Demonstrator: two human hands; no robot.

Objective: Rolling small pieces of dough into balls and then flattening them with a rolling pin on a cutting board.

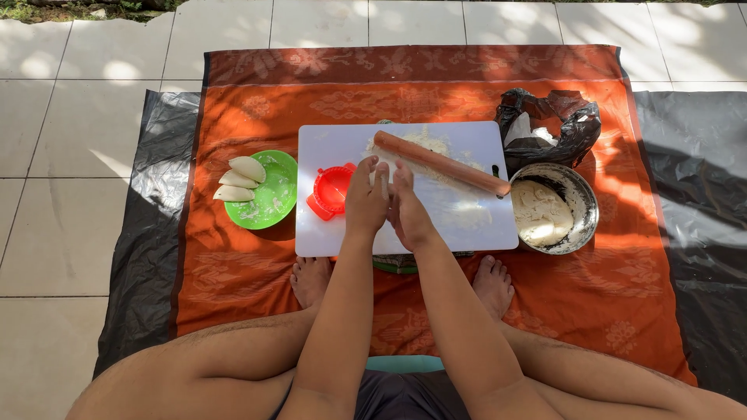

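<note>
My left hand (366,198) and my right hand (408,208) are pressed together, palm against palm, over the white cutting board (334,144). A small pale piece of dough (383,180) shows between the palms. A wooden rolling pin (440,163) lies slanted on the floured part of the board just beyond my hands. A red dumpling press (331,190) sits open at the board's left edge, next to my left hand.
A green plate (272,198) at the left holds three folded dumplings (240,180). At the right, a metal bowl (580,198) contains dough (539,212), with a black plastic bag (556,124) behind it. Everything rests on an orange patterned cloth (249,272) over black sheeting and tiles.
</note>
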